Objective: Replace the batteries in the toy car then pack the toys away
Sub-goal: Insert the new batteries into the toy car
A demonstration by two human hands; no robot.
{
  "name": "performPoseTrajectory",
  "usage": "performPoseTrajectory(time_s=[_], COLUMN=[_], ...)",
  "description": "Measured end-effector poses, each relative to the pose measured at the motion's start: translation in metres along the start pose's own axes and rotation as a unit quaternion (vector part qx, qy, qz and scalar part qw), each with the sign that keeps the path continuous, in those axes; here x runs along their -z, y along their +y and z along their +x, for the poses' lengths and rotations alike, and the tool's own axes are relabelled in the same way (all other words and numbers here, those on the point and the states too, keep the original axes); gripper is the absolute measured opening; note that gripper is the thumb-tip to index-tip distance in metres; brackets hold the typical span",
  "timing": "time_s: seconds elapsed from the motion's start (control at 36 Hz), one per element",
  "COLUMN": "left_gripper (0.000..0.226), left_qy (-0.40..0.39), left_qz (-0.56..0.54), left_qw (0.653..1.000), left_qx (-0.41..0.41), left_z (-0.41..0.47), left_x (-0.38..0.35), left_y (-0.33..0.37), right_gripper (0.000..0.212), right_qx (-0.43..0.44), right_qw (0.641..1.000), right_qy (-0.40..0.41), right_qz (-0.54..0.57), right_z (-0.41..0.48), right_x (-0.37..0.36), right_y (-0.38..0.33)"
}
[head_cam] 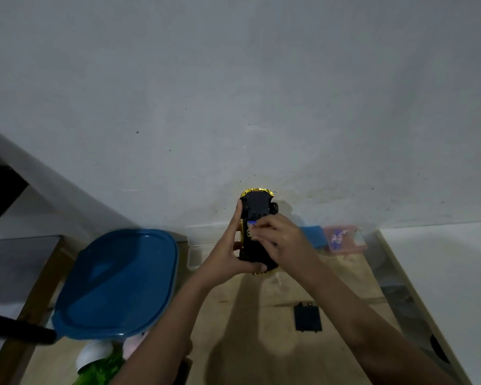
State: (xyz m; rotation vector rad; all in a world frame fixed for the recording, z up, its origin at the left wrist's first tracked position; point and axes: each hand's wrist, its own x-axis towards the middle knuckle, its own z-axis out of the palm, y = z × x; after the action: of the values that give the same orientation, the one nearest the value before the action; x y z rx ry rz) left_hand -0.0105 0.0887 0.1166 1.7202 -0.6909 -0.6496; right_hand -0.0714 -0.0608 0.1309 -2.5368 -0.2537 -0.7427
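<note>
While lying loose on the wooden table [345, 279] nearer than the toy car [257, 232], battery cover [308, 318] off; car upturned, clasped by left hand [228, 254], right hand [278, 240] pinching a battery [252, 223] at its bay; closing, packing left.

two bare forearms, no sleeves in view, left grip [225, 254], right grip [282, 240], ringless fingers

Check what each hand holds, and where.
Left hand grips the upturned toy car along its side and rear end. Right hand pinches a battery at the car's underside.
</note>
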Motion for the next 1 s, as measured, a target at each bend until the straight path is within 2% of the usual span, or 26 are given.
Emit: performPoseTrajectory(time_s=[0.19, 0.28, 0.33, 0.39, 0.56, 0.64, 0.72, 0.81, 0.86, 0.92, 1.0], left_gripper=[0.126, 0.126, 0.125, 0.125, 0.123, 0.122, 0.121, 0.122, 0.122, 0.122, 0.123], left_qy=[-0.006, -0.011, -0.010, -0.009, -0.003, 0.011, 0.023, 0.028, 0.031, 0.034, 0.042], left_qz=[0.031, 0.035, 0.033, 0.032, 0.005, -0.003, -0.012, -0.013, -0.015, -0.021, -0.025], left_qw=[0.999, 0.999, 0.999, 0.999, 1.000, 0.999, 0.999, 0.997, 0.996, 0.995, 0.994], left_qx=[-0.013, -0.014, -0.008, 0.001, 0.027, 0.035, 0.048, 0.066, 0.077, 0.089, 0.095], left_z=[-0.003, -0.004, -0.005, -0.006, -0.010, -0.009, -0.010, -0.014, -0.016, -0.017, -0.016], left_x=[0.001, 0.001, 0.002, 0.004, 0.010, 0.013, 0.017, 0.021, 0.023, 0.024, 0.025], left_y=[0.005, 0.005, 0.003, -0.001, -0.016, -0.021, -0.027, -0.038, -0.045, -0.051, -0.056], right_gripper=[0.024, 0.020, 0.034, 0.040, 0.024, 0.025, 0.023, 0.021, 0.023, 0.027, 0.034], right_qx=[0.019, 0.034, 0.036, 0.040, 0.024, -0.036, -0.135, -0.233, -0.281, -0.320, -0.338], right_qw=[0.999, 0.997, 0.996, 0.996, 0.998, 0.998, 0.984, 0.965, 0.957, 0.941, 0.919], right_qy=[-0.002, -0.002, -0.008, -0.006, -0.039, -0.039, 0.016, 0.036, -0.017, -0.104, -0.198], right_qz=[-0.041, -0.068, -0.075, -0.082, -0.034, 0.045, 0.113, 0.115, 0.068, 0.020, -0.042], right_z=[-0.008, -0.013, -0.016, -0.016, -0.009, -0.007, -0.013, -0.025, -0.036, -0.049, -0.065], right_x=[0.002, 0.000, -0.005, -0.013, -0.028, -0.028, -0.029, -0.037, -0.045, -0.052, -0.059], right_y=[-0.002, -0.001, 0.004, 0.010, 0.015, 0.019, 0.027, 0.043, 0.056, 0.067, 0.076])
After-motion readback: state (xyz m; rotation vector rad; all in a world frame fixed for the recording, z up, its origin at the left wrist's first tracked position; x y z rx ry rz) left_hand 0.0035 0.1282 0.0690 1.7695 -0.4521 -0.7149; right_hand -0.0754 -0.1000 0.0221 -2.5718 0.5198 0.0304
